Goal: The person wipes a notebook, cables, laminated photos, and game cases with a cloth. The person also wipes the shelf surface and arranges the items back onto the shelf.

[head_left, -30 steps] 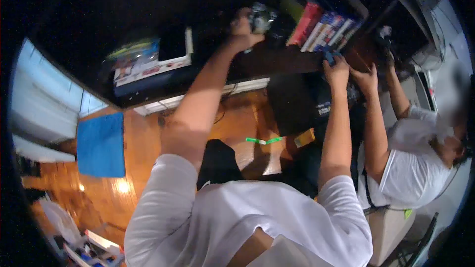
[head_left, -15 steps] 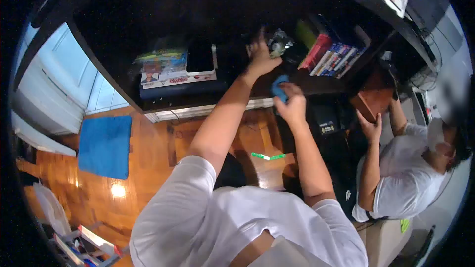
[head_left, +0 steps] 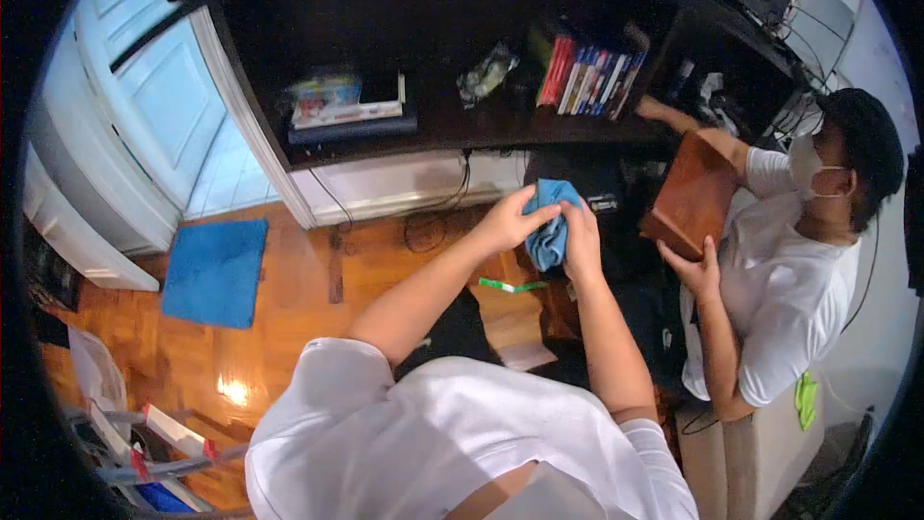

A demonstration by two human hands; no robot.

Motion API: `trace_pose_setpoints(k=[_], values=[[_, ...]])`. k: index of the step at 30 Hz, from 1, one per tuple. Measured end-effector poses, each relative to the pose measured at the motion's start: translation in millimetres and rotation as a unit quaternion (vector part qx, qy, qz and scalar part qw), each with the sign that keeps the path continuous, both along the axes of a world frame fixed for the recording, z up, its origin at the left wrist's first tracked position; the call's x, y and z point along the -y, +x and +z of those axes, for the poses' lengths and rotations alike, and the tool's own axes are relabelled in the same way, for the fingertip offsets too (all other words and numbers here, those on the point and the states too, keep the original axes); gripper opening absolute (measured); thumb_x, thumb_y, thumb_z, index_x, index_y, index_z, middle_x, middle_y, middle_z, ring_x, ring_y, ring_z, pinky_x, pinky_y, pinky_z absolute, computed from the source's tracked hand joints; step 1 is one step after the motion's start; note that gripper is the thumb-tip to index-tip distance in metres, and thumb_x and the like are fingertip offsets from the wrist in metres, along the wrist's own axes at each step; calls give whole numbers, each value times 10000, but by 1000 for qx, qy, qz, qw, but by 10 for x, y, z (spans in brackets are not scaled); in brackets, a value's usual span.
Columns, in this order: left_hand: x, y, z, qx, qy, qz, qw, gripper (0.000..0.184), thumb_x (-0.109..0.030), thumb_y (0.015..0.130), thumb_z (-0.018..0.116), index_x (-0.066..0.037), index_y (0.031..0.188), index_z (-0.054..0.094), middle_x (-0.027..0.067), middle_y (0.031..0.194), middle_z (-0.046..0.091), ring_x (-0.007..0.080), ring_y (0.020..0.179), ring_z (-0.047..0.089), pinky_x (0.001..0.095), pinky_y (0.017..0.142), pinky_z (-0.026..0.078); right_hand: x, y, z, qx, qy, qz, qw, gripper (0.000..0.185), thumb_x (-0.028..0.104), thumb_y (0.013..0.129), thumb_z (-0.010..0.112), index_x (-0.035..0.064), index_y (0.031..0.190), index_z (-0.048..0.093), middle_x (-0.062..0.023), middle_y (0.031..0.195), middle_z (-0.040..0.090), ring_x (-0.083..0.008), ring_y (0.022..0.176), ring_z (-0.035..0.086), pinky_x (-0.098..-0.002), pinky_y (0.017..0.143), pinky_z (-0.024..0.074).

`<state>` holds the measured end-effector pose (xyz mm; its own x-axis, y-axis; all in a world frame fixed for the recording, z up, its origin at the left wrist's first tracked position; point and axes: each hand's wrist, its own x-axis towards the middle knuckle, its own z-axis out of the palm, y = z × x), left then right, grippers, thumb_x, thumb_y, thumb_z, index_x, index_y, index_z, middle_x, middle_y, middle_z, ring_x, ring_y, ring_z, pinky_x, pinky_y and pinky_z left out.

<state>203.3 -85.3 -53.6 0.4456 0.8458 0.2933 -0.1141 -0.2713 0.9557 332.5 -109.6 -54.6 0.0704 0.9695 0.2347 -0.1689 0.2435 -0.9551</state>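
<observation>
A crumpled blue cloth [head_left: 547, 243] is bunched up between my two hands, in front of the dark shelf [head_left: 462, 140]. My left hand [head_left: 508, 220] grips its left side, the thumb lying across the top. On the other side my right hand [head_left: 581, 239] has its fingers curled round the fabric. Beyond them on the shelf lies a clear, crinkled plastic packet [head_left: 488, 74], touched by neither hand. A row of upright books or cases [head_left: 589, 80] stands to its right.
At right, a co-worker [head_left: 789, 270] holds a reddish-brown wooden box [head_left: 695, 193] and reaches toward the shelf. Papers [head_left: 346, 114] lie stacked on the shelf's left. Cables [head_left: 452, 202] hang below it. A blue mat [head_left: 214, 273] and a green strip [head_left: 510, 286] are on the floor.
My left hand has come back from the shelf near the plastic packet and now grips the blue cloth with my right. The co-worker's one hand has moved from the box toward the shelf.
</observation>
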Motion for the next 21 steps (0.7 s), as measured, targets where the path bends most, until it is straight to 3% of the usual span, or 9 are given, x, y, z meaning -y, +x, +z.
trace_pose_setpoints(k=[3,5,8,10,13,14,15,19,21], values=[[31,-196,482,-218,-9,27,976,234,-254,830,602,-36,917,611,-19,798,582,60,749,477,245,674,423,181,206,441,206,-10,5,978,230,207,847,544,3,942,593,-57,801,610,-99,742,525,-256,687,429],[92,-354,751,-203,8,35,979,237,-272,823,606,-36,846,624,-18,738,569,59,721,459,249,642,414,169,258,553,299,77,-25,951,241,234,825,570,18,920,619,-110,866,604,-203,816,571,-296,713,442],[238,-585,1136,-272,14,57,961,268,-288,808,610,-26,859,630,64,853,594,130,779,517,289,704,422,237,193,1083,492,208,-82,841,249,252,801,578,39,917,631,-126,913,576,-321,876,553,-360,746,446],[392,-717,1357,-252,37,85,963,298,-316,791,614,-29,868,633,128,948,601,208,857,564,310,769,426,169,32,1363,394,78,52,914,246,245,814,551,24,896,622,-160,923,577,-366,858,547,-396,744,437],[596,-971,1826,-306,140,209,918,268,-288,806,592,-31,866,637,155,1026,573,294,923,549,331,803,420,240,-285,1992,360,38,123,924,262,239,831,529,-4,903,597,-195,878,581,-389,842,548,-409,738,434],[725,-1011,2177,-249,5,204,947,250,-273,812,588,-37,880,635,161,982,580,266,882,561,326,774,430,229,-385,2136,351,70,127,925,269,240,837,522,-10,907,590,-204,864,581,-392,838,549,-411,734,434],[806,-1095,2366,-249,-41,210,945,255,-275,819,584,-36,894,631,149,965,590,248,855,563,321,760,433,213,-489,2298,339,104,130,926,275,242,843,514,-15,912,584,-212,851,581,-395,833,550,-413,731,435],[1222,-1390,2965,-151,-197,235,940,228,-222,845,581,-57,1002,607,56,902,600,84,826,530,287,724,455,329,-831,2918,324,-39,272,905,297,273,858,502,1,955,573,-241,922,567,-388,896,545,-402,752,432],[1428,-1561,3106,-71,-215,182,957,302,-196,828,609,-106,1111,553,48,882,599,101,830,535,285,747,459,432,-930,3093,306,-111,316,891,310,292,861,506,20,997,567,-248,1025,548,-377,955,536,-389,777,430]])
